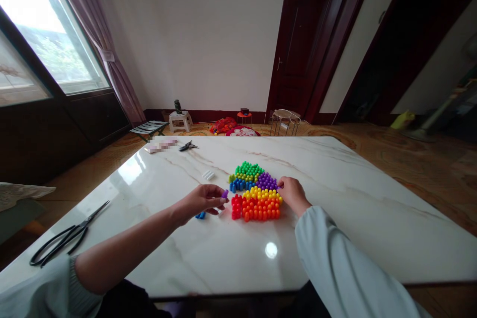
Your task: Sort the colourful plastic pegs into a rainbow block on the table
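My left hand [204, 199] pinches a small purple knobbed piece [224, 194] just left of the coloured cluster. At the cluster's right edge, my right hand [292, 193] has its fingertips closed by the purple pieces [266, 181]; what they grip is too small to make out. The cluster stands in colour groups: green pieces [249, 170] at the back, blue pieces [242, 185] to the left, yellow pieces [264, 194] in the middle, red pieces [236, 207] and orange pieces [261, 210] in front. Some blue pieces [200, 215] lie partly behind my left wrist.
On the marble-patterned table [335, 238] lie large black scissors [69, 238] at the left, dark pliers [188, 146] at the back, and white sticks [208, 175] left of the cluster. Beyond the table are a white stool [180, 120] and a round wire-legged stool [285, 117].
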The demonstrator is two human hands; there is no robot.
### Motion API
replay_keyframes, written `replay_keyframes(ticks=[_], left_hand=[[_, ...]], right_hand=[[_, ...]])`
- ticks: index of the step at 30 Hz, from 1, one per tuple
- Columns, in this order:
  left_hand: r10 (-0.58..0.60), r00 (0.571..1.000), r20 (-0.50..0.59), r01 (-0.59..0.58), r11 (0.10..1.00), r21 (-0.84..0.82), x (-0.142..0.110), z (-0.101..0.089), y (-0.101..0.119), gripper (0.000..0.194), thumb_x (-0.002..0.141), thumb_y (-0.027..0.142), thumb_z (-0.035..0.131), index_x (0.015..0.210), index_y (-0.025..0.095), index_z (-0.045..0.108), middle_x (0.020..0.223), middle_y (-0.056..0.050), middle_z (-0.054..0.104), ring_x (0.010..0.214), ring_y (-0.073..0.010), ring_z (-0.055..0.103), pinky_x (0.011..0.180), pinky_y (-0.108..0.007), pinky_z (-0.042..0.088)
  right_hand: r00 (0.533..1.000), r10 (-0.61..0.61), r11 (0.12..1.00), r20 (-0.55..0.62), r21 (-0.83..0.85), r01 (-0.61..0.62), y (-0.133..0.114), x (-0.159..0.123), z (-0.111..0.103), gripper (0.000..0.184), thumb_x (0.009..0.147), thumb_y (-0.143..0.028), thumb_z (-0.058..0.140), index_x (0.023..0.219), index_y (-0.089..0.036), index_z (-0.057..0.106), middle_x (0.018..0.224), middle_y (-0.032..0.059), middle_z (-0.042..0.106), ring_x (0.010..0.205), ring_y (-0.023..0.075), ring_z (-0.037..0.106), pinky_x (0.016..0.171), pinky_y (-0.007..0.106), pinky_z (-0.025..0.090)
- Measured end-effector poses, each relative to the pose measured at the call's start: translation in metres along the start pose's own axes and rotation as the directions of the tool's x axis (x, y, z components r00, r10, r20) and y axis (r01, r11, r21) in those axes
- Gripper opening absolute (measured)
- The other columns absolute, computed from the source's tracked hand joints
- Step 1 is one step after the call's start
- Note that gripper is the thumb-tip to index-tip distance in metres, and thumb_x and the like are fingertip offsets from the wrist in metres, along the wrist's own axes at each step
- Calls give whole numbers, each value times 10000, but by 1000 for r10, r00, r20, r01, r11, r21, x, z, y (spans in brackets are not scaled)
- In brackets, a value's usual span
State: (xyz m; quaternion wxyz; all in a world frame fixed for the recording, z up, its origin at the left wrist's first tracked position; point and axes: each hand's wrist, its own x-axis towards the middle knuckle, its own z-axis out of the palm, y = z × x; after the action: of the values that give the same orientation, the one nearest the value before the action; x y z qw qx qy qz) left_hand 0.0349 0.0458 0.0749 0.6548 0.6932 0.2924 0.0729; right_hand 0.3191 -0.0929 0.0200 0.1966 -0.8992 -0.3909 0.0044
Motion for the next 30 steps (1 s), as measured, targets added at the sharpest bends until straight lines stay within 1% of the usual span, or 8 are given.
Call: replay_keyframes(ticks=[10, 15, 18, 20, 22, 23, 26, 30], left_hand=[[-9, 1000, 6, 9, 1000, 16, 0, 0, 0, 461, 612, 468, 794, 905, 149, 636, 999, -97, 704, 828, -182, 655, 691, -293, 516], [-4, 1000, 11, 4, 1000, 26, 1, -1, -2, 463, 625, 470, 787, 926, 148, 645, 981, -95, 704, 828, -182, 653, 697, -290, 514], [13, 1000, 20, -13, 999, 35, 2, -1, -2, 461, 645, 469, 775, 951, 147, 651, 958, -92, 706, 821, -177, 652, 703, -287, 513], [26, 1000, 13, -27, 999, 31, 2, 0, -2, 462, 651, 469, 773, 960, 147, 653, 944, -89, 708, 811, -174, 651, 697, -282, 511], [40, 999, -3, -39, 999, 31, 1, 1, -2, 464, 655, 472, 770, 968, 149, 656, 930, -84, 708, 803, -172, 652, 690, -277, 507], [43, 999, -9, -43, 998, 36, 1, 1, -1, 465, 658, 475, 768, 973, 151, 659, 915, -79, 709, 801, -172, 652, 688, -275, 504], [69, 998, -12, -68, 996, 58, -1, 2, 0, 454, 674, 476, 757, 984, 155, 674, 853, -62, 707, 795, -171, 650, 685, -267, 497], [107, 994, 14, -107, 992, 66, -3, 4, 3, 425, 660, 443, 777, 958, 151, 694, 840, -53, 708, 785, -167, 647, 676, -255, 492]], right_hand=[[999, -33, 999, 7, 9, 33, -7, 1, 8, 230, 737, -39, 573, 852, -186, 708, 865, 29, 704, 831, 140, 629, 704, 190, 408], [1000, -3, 1000, -26, -6, 3, -15, -3, -6, 196, 754, -70, 580, 845, -189, 706, 845, 37, 698, 795, 148, 628, 667, 200, 406], [993, -77, 991, -86, 105, 86, -35, -11, -14, 130, 782, -143, 598, 826, -204, 703, 869, 34, 695, 800, 156, 625, 697, 216, 431], [975, -195, 914, -104, 340, 219, -57, -21, -16, 89, 791, -204, 617, 824, -202, 699, 855, 22, 693, 765, 151, 622, 721, 232, 459], [944, -324, 749, -65, 591, 298, -82, -34, -18, 136, 789, -272, 638, 877, -188, 700, 833, 18, 687, 720, 147, 616, 691, 245, 484], [923, -383, 681, -45, 661, 315, -94, -42, -19, 183, 777, -295, 659, 918, -186, 702, 834, 16, 683, 710, 145, 611, 673, 247, 489], [878, -477, 567, -32, 753, 335, -120, -60, -20, 195, 736, -261, 704, 914, -182, 713, 771, 3, 659, 667, 125, 588, 638, 233, 484], [883, -467, 495, -52, 812, 309, -131, -72, -18, 98, 734, -170, 676, 821, -187, 718, 778, 2, 647, 679, 117, 596, 638, 220, 480]])
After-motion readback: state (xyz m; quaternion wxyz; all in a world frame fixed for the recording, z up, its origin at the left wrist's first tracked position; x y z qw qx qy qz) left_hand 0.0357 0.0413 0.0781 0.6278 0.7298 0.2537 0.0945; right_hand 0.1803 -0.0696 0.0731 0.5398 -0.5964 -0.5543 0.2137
